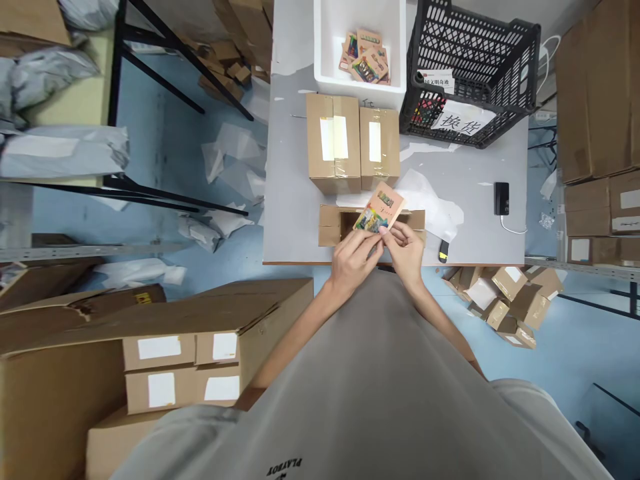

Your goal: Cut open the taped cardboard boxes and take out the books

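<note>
Between my two hands, just above the table's front edge, is a small flat pack with a pinkish-orange printed cover point(381, 205). My left hand point(354, 259) grips its lower left edge, fingers closed. My right hand point(404, 252) pinches the lower right corner with the thumb on the printed face. Right behind the pack lies an opened small cardboard box point(330, 227), its flaps spread; the pack and my hands hide most of its inside. Similar printed packs point(369, 59) lie loosely piled in a white bin point(323, 40) at the back.
Two taped cardboard boxes point(334, 143) stand behind the opened one. A black plastic crate point(470, 87) is at the back right. White sheet plastic point(430, 200), a yellow-black cutter point(443, 251) and a black corded device point(501, 199) lie on the grey table point(290, 220). A large carton point(165, 313) stands left.
</note>
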`<move>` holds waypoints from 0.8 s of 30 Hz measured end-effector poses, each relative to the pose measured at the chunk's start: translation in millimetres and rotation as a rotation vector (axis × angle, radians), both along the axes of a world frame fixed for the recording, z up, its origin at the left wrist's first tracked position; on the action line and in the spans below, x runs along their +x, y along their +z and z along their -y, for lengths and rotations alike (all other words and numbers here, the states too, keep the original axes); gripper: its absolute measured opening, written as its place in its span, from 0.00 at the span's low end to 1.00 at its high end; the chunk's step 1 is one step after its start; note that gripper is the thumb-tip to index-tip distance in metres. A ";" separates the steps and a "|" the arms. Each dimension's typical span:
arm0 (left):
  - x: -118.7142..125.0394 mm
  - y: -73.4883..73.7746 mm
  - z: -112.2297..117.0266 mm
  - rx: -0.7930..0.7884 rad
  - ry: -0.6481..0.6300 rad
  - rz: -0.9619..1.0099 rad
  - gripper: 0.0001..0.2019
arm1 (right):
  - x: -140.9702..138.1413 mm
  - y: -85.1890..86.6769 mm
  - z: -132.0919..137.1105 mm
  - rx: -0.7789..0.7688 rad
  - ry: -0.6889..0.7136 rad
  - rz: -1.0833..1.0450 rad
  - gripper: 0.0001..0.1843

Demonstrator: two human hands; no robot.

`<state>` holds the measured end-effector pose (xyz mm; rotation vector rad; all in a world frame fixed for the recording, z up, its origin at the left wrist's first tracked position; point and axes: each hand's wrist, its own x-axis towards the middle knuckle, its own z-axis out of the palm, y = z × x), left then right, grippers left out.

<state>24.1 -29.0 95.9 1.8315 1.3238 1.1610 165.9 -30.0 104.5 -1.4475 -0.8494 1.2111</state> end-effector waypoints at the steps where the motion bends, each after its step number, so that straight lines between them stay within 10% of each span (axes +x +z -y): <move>1: 2.8 1.2 0.2 -0.002 -0.006 0.003 0.07 | 2.2 -2.7 -1.1 -0.002 -0.008 0.000 0.33; 16: -36.8 -4.0 -40.3 -0.379 0.180 0.348 0.09 | 54.5 -4.7 -7.8 -0.067 0.127 -0.041 0.36; 24: -36.7 -9.6 -49.6 -0.544 0.059 0.444 0.18 | 65.4 -4.9 -11.6 -0.055 0.232 -0.051 0.35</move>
